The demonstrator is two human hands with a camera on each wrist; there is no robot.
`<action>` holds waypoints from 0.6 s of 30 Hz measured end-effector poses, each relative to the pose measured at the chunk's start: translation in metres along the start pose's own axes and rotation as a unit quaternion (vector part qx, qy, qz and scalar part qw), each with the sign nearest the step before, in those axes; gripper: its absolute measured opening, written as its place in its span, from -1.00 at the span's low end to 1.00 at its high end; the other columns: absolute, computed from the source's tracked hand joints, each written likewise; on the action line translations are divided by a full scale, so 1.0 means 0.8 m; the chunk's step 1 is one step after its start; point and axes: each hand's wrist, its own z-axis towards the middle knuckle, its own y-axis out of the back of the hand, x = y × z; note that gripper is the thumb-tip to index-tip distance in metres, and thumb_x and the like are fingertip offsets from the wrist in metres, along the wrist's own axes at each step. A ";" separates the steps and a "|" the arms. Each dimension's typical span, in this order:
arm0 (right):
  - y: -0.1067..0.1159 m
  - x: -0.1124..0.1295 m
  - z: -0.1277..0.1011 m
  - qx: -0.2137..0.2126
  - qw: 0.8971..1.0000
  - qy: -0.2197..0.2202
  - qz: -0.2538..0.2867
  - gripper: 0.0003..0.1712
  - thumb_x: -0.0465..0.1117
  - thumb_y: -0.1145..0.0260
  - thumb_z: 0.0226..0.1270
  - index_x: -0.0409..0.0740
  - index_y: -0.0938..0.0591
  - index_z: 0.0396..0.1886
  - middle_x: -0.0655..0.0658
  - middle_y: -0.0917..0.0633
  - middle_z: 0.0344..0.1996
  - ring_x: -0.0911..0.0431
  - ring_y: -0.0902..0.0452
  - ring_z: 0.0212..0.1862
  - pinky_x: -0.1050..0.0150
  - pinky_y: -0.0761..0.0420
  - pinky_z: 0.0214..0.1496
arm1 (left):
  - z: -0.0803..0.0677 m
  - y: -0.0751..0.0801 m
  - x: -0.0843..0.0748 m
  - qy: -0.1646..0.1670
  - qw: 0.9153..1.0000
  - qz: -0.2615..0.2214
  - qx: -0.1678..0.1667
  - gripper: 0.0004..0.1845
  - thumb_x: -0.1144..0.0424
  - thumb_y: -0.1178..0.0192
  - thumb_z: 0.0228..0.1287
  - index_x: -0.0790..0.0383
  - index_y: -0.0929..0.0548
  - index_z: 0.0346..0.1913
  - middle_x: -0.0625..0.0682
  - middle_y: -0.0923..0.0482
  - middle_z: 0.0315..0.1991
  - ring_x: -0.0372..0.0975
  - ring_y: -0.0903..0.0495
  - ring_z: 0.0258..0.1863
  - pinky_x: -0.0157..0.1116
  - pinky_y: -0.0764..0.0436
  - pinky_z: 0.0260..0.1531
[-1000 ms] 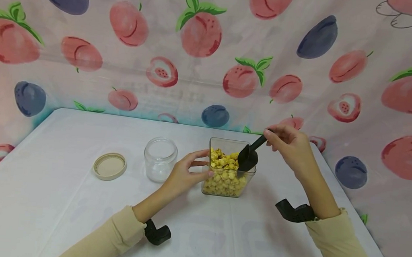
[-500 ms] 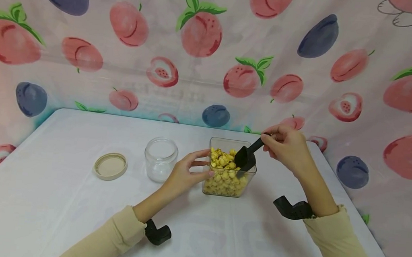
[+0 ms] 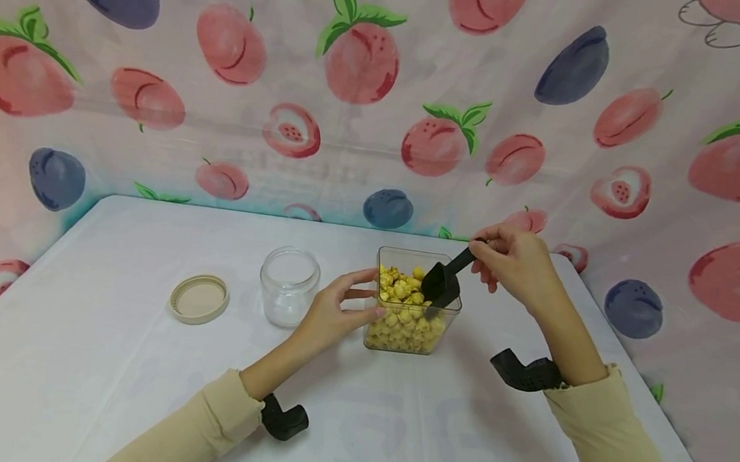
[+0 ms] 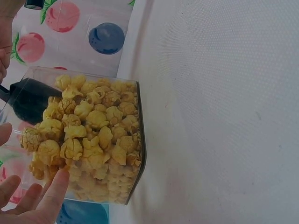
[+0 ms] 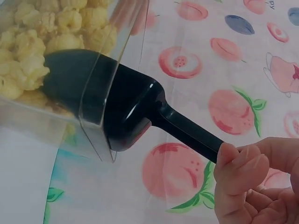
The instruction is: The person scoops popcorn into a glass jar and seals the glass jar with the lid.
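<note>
A clear square plastic container (image 3: 410, 336) filled with yellow popcorn (image 4: 93, 121) stands on the table. My left hand (image 3: 334, 311) holds its left side, thumb at the front and fingers spread along the wall. In the left wrist view, the fingertips (image 4: 58, 184) touch the clear wall. My right hand (image 3: 514, 260) pinches the handle end of a black scoop (image 3: 442, 284). The scoop slants down into the container, its bowl against the right wall and its front edge among the popcorn. In the right wrist view, the handle (image 5: 189, 133) runs between thumb and fingers.
A clear glass jar (image 3: 288, 290) without a lid stands left of the container, near my left hand. Farther left lies a round beige lid (image 3: 198, 299) on the white tabletop (image 3: 108, 326). A fruit-print cloth (image 3: 352, 128) hangs behind the table.
The right hand has moved slightly left and down, tilting the scoop's bowl a little deeper into the popcorn. Over the last half second hardly anything differs. The left hand and container stay put.
</note>
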 end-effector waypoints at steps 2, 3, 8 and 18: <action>0.002 -0.001 -0.001 -0.002 1.000 -0.001 -0.001 -0.71 -0.12 -0.16 0.35 -0.26 -0.57 -0.14 -0.04 -0.62 -0.62 0.14 -0.50 -0.67 0.33 -0.50 -0.55 | 0.000 -0.001 0.001 0.001 1.000 -0.004 0.000 -0.36 0.24 -0.30 0.14 0.05 -0.35 0.31 -0.01 -0.30 0.32 -0.06 -0.46 0.18 -0.21 -0.62 -0.05; 0.002 -0.003 -0.001 -0.003 1.000 -0.002 0.000 -0.71 -0.11 -0.17 0.35 -0.26 -0.57 -0.14 -0.04 -0.62 -0.63 0.14 -0.50 -0.67 0.33 -0.50 -0.55 | 0.001 -0.001 0.001 0.001 1.000 -0.005 0.000 -0.36 0.24 -0.30 0.14 0.05 -0.35 0.31 -0.01 -0.30 0.31 -0.06 -0.46 0.18 -0.21 -0.62 -0.05; 0.003 -0.012 0.000 -0.003 1.000 -0.007 0.016 -0.72 -0.12 -0.18 0.35 -0.26 -0.58 -0.16 0.01 -0.62 -0.64 0.15 -0.49 -0.68 0.34 -0.52 -0.54 | 0.001 -0.001 0.000 0.004 1.000 -0.007 -0.002 -0.36 0.24 -0.31 0.13 0.05 -0.36 0.31 0.00 -0.30 0.30 -0.05 -0.46 0.17 -0.22 -0.62 -0.04; -0.001 -0.022 0.001 0.014 1.000 -0.002 0.008 -0.78 -0.19 -0.16 0.37 -0.27 -0.57 -0.17 -0.10 -0.61 -0.61 0.15 -0.47 -0.67 0.32 -0.53 -0.53 | 0.000 0.000 0.000 0.003 1.000 -0.002 -0.002 -0.35 0.22 -0.31 0.14 0.02 -0.34 0.32 -0.02 -0.30 0.32 -0.07 -0.47 0.17 -0.20 -0.61 -0.03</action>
